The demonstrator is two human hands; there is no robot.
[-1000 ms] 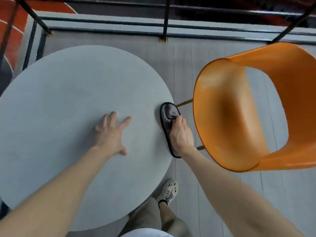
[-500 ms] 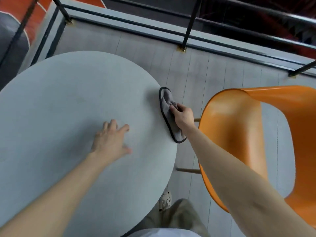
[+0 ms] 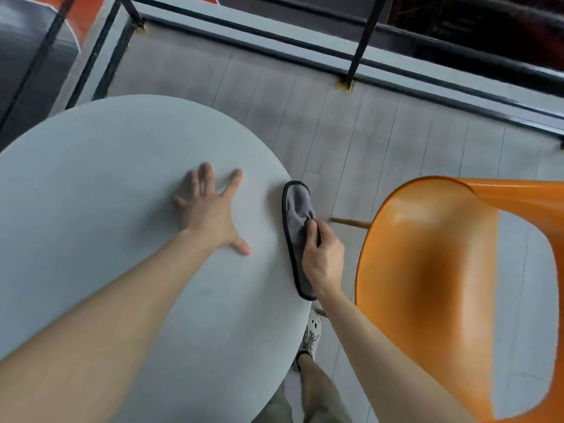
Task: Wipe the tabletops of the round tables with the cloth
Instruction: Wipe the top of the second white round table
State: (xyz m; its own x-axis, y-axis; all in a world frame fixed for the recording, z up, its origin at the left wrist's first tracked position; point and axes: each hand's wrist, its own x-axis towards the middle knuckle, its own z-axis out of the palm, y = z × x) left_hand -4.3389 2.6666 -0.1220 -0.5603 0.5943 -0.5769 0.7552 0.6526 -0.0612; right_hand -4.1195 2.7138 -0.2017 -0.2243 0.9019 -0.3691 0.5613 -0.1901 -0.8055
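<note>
A round pale grey table (image 3: 106,166) fills the left half of the view. A grey cloth (image 3: 296,209) with a dark border lies draped over the table's right edge. My right hand (image 3: 322,257) pinches the cloth at its middle, fingers bunched in the fabric. My left hand (image 3: 212,209) rests flat on the tabletop left of the cloth, fingers spread, holding nothing.
An orange plastic chair (image 3: 451,285) stands close to the table's right side, a narrow gap between them. A black metal railing (image 3: 360,38) runs along the far side of the grey plank floor. My shoe (image 3: 311,334) shows below the table's edge.
My left hand has slid forward and spread its fingers on the tabletop. My right hand with the cloth stays at the table's right edge. The camera view has shifted.
</note>
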